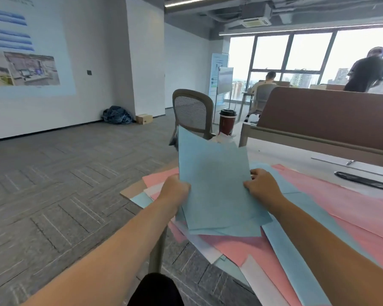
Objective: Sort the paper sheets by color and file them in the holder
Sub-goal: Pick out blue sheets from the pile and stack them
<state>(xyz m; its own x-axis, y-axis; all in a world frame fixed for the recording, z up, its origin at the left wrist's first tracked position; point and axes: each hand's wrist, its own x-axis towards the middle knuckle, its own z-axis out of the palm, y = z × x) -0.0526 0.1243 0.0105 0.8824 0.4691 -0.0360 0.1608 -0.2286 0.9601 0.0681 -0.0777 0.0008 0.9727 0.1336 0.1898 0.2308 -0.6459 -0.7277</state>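
Blue sheets (pixel 215 184), frame centre: my left hand (pixel 175 191) and right hand (pixel 261 186) pinch opposite edges of the gathered stack above the counter (pixel 296 155). Pink sheets (pixel 341 206) and stray blue ones remain unsorted; I see no holder, so filing looks pending.

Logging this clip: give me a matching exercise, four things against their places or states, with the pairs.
Things:
1. blue sheets
2. pink sheets
3. cup
4. chair

Places or states:
A. standing at the table's far end
B. held up in both hands
C. spread flat on the table
D. on the floor beyond the table, left of the cup

Pairs: 1-B, 2-C, 3-A, 4-D
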